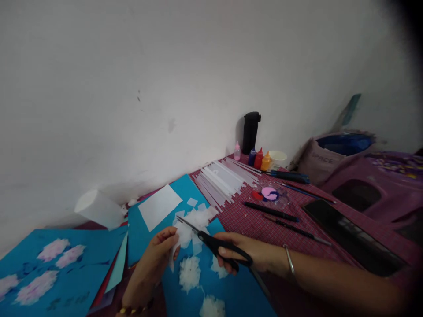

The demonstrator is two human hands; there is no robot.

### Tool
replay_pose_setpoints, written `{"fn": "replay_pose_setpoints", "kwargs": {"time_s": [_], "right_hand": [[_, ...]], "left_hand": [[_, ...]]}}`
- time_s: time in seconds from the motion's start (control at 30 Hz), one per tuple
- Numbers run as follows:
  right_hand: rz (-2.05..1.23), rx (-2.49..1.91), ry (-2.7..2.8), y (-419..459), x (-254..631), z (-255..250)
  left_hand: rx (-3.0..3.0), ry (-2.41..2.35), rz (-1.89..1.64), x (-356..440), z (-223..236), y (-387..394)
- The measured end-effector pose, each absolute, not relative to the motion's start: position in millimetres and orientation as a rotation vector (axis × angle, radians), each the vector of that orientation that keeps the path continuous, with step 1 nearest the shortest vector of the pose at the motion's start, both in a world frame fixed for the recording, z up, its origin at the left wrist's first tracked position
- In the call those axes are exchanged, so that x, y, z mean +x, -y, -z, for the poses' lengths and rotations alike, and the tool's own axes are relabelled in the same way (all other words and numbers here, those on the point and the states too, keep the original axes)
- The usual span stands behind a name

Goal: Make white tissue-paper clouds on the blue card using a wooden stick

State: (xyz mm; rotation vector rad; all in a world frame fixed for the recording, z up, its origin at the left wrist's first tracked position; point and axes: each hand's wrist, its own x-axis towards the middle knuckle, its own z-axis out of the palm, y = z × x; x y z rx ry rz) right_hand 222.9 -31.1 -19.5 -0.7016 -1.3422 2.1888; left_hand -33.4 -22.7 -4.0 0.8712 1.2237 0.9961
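Far to the left of the black scissors (pixel 211 242), a blue sheet with pink-and-white flowers (pixel 99 240) lies flat, and behind it a white cylinder (pixel 97 209) leans near the wall. Nearer, beyond the scissors and to their left, is a white paper (pixel 160 207). Just left of the blades, the left hand (pixel 160 248) pinches a thin white piece (pixel 172 256). Under and around the blade tips spreads a heap of white cut pieces (pixel 195 218); on this side of the scissors, white ruffled clumps (pixel 189 274) sit on blue card, one partly hidden by the right hand (pixel 233 250), which grips the scissors' handles. Beyond the scissors, to their right, lie pale strips (pixel 224 178), then a black flask (pixel 250 134), small paint bottles (pixel 258 159) and a pale bowl (pixel 278 155). Right of the scissors come smeared paint (pixel 270 193), a black pen (pixel 271 211) and, farthest along the table, a dark phone-like slab (pixel 353 237).
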Motion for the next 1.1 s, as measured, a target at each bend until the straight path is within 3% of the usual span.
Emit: {"fn": "replay_pose_setpoints", "kwargs": {"time_s": [0.4, 0.67, 0.93, 1.1], "right_hand": [[-1.961, -0.877, 1.677, 34, 218, 20], [-1.395, -1.080, 2.029, 42, 222, 6], [-1.990, -0.860, 1.580, 35, 215, 24], [-2.114, -0.864, 1.428, 36, 215, 17]], "left_hand": [[0.927, -1.271, -0.925, -24, -5, 29], [0.883, -1.335, -0.963, -22, 1, 28], [0.774, -1.321, -1.131, -7, -1, 32], [0.730, -1.318, -1.161, 3, -4, 33]]}}
